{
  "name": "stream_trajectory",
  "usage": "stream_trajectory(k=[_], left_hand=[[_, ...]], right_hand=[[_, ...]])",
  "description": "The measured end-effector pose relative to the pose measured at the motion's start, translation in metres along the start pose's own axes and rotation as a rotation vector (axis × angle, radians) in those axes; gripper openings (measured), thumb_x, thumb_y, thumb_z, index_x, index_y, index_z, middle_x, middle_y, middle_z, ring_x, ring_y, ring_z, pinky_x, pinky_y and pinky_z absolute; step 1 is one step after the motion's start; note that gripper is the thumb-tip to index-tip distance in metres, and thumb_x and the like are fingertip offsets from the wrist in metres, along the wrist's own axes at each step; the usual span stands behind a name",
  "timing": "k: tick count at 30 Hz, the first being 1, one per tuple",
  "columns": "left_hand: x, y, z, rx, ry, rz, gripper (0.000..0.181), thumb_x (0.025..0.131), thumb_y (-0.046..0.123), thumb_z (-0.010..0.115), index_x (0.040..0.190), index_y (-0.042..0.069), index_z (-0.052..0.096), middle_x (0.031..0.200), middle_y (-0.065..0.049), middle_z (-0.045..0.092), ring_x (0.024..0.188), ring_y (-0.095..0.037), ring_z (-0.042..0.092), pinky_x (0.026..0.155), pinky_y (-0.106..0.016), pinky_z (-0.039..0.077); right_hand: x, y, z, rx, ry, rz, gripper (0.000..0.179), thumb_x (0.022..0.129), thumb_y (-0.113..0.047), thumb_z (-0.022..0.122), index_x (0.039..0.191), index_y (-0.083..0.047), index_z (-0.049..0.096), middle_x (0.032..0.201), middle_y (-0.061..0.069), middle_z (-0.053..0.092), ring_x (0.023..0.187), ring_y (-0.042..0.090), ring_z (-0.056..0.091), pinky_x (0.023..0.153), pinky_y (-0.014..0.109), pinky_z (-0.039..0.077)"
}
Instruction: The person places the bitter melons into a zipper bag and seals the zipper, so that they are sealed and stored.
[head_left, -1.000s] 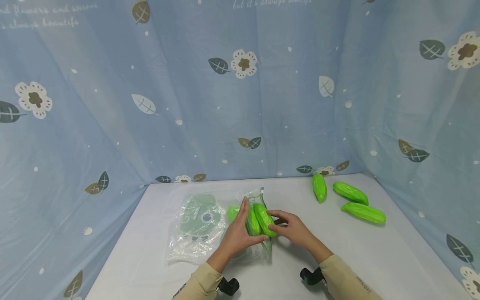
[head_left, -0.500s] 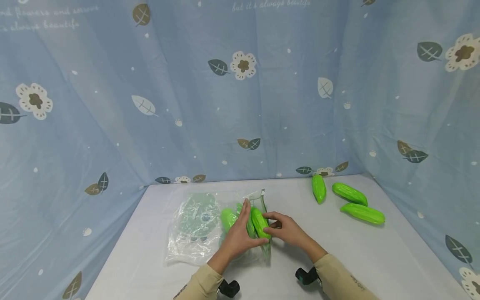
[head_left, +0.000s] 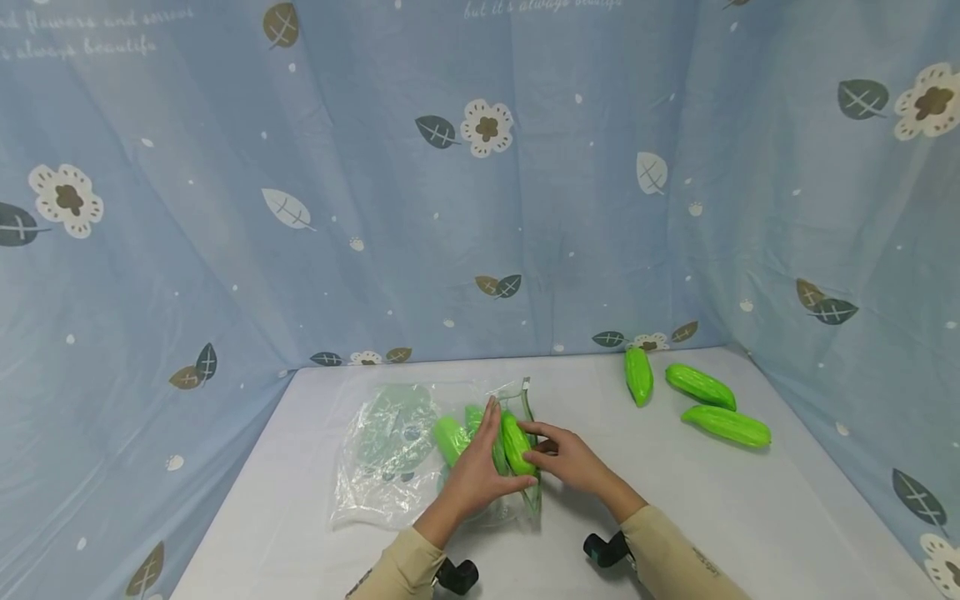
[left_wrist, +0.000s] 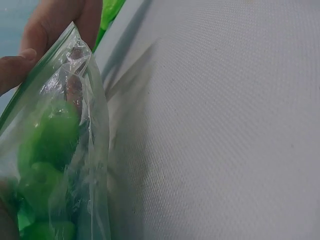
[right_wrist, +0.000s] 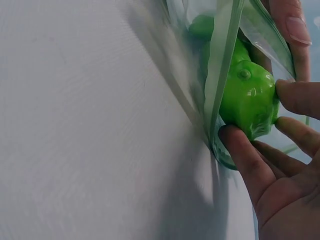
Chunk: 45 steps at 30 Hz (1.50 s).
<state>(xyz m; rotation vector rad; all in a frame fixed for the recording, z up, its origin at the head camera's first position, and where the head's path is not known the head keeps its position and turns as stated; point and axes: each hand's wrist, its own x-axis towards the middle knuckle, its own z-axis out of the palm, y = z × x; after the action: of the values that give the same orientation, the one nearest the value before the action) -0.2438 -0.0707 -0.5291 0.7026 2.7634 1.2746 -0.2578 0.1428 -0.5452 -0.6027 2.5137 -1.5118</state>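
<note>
In the head view a clear zip bag with a green dinosaur-like print lies flat, its mouth to the right. My left hand is at the mouth, fingers straight and thumb spread, holding the film raised. Several bright green, bumpy bitter melons lie inside, partly hidden under that hand. My right hand grips one bitter melon by its end at the mouth. In the right wrist view its fingertips surround the melon's knobbed end, just within the green zip edge.
Three more bitter melons lie at the back right: one near the curtain, one beside it and one in front. A blue patterned curtain rises behind the white table.
My right hand has moved left with its bitter melon, further into the bag's mouth. The melons inside have slid left. My left hand has stayed nearly in place.
</note>
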Motion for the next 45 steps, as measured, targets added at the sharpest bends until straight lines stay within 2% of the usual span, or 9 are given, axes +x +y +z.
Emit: stream_trajectory(k=[6,15,22,30,37,45], left_hand=[[0.0,-0.001,0.0,0.011,0.007,0.02,0.123,0.078,0.046,0.088,0.164,0.007,0.01,0.172,-0.006,0.003,0.15,-0.036,0.028,0.111,-0.056,0.04],[-0.002,0.001,-0.002,0.02,-0.001,0.02,0.122,0.078,0.045,0.088,0.164,0.007,0.01,0.172,-0.004,0.002,0.15,-0.034,0.029,0.112,-0.054,0.04],[-0.002,0.001,-0.003,0.021,-0.009,0.014,0.122,0.079,0.047,0.087,0.164,0.009,0.009,0.172,-0.002,0.0,0.15,-0.033,0.028,0.112,-0.055,0.04],[-0.003,-0.001,-0.003,0.025,-0.008,0.024,0.121,0.079,0.045,0.087,0.164,0.009,0.01,0.172,0.0,0.0,0.15,-0.033,0.028,0.112,-0.055,0.039],[-0.003,-0.002,-0.002,0.039,-0.014,0.022,0.12,0.079,0.046,0.087,0.164,0.009,0.01,0.172,0.001,0.001,0.151,-0.031,0.027,0.113,-0.053,0.039],[-0.004,-0.002,-0.002,0.03,-0.025,0.019,0.12,0.08,0.047,0.086,0.165,0.009,0.009,0.172,0.001,0.0,0.151,-0.032,0.026,0.113,-0.054,0.039]], right_hand=[[0.005,-0.002,0.005,0.022,-0.016,-0.002,0.054,0.099,-0.028,0.068,0.148,-0.009,0.053,0.148,0.014,0.054,0.11,0.027,0.068,0.087,0.038,0.059],[0.009,0.001,0.008,0.046,-0.051,-0.019,0.056,0.1,-0.027,0.068,0.15,-0.008,0.05,0.149,0.016,0.052,0.114,0.029,0.067,0.089,0.038,0.059],[0.012,0.0,0.011,0.013,-0.041,-0.027,0.058,0.098,-0.03,0.07,0.149,-0.009,0.052,0.146,0.012,0.056,0.115,0.027,0.066,0.094,0.044,0.056],[0.012,-0.001,0.012,-0.006,-0.031,-0.021,0.059,0.096,-0.031,0.072,0.147,-0.009,0.054,0.142,0.01,0.059,0.11,0.023,0.067,0.091,0.039,0.056],[0.01,-0.001,0.012,-0.003,-0.028,-0.011,0.059,0.096,-0.032,0.073,0.147,-0.011,0.054,0.141,0.009,0.06,0.112,0.024,0.066,0.094,0.047,0.055],[0.008,0.001,0.01,-0.007,-0.013,-0.011,0.055,0.096,-0.03,0.072,0.146,-0.013,0.056,0.139,0.009,0.061,0.112,0.026,0.066,0.094,0.046,0.055]])
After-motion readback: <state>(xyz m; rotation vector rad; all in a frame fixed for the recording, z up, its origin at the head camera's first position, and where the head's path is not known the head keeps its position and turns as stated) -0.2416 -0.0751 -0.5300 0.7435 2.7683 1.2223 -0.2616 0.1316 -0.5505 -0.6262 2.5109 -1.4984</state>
